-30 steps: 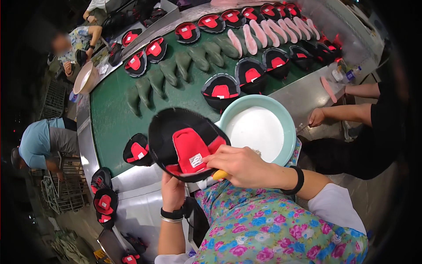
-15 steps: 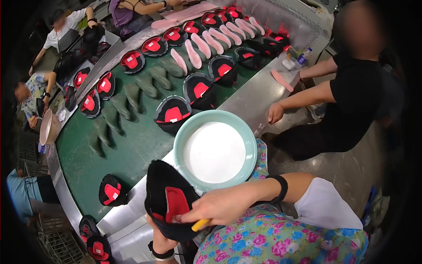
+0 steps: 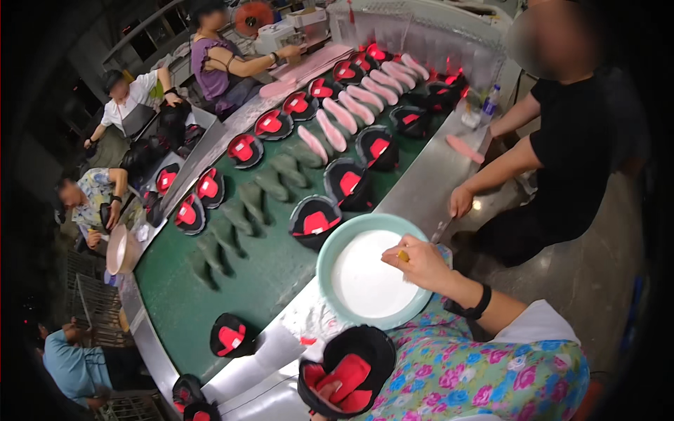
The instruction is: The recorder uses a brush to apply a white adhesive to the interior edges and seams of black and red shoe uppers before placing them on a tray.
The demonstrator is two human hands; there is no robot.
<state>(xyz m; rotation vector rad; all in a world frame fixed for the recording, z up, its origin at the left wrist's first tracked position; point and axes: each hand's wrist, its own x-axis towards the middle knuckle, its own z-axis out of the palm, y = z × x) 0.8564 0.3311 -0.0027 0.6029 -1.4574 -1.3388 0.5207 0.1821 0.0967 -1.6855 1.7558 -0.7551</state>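
Observation:
A black shoe upper with red lining (image 3: 375,354) is in my left hand (image 3: 328,390), low in the picture. Its fingers are closed on the upper, one showing against the red lining; the rest of the hand is mostly hidden. Over the pale green basin (image 3: 324,270) of white liquid (image 3: 361,281), my right hand (image 3: 421,266) grips a tool with a yellow handle (image 3: 403,255). The tool's working end is out of sight, so I cannot tell its exact kind.
On the green conveyor belt (image 3: 274,270) lie dark green shoe lasts (image 3: 247,210), pink insoles (image 3: 330,130) and several black-and-red uppers (image 3: 314,222). A person in black (image 3: 562,161) stands at the right beside the metal edge. Several other people work across the belt.
My right hand has left the shoe upper and moved over the basin with the yellow-handled tool. The upper sits lower and farther right in view, tilted differently. The whole view has shifted.

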